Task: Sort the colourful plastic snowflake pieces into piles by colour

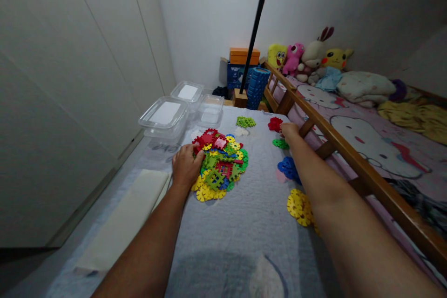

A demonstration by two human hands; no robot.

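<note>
A mixed heap of plastic interlocking building pieces (221, 163) in red, yellow, green and blue lies mid-table. My left hand (186, 164) rests at its left edge, thumb and fingers apart and touching the pieces. My right hand (289, 131) reaches to the far right, fingers bent together beside a small pile of red pieces (275, 124); anything between the fingertips is hidden. Nearer along that side lie green pieces (280, 143), blue pieces (288, 167) and yellow snowflake discs (299, 207), partly behind my right forearm. Light green pieces (246, 122) lie at the back.
Clear plastic boxes with lids (164, 114) stand at the back left, near a folded cream-coloured item (129, 219). A wooden bed rail (349, 163) borders the right side, with plush toys (293, 58) on the bed. A black pole (256, 23) rises behind the table.
</note>
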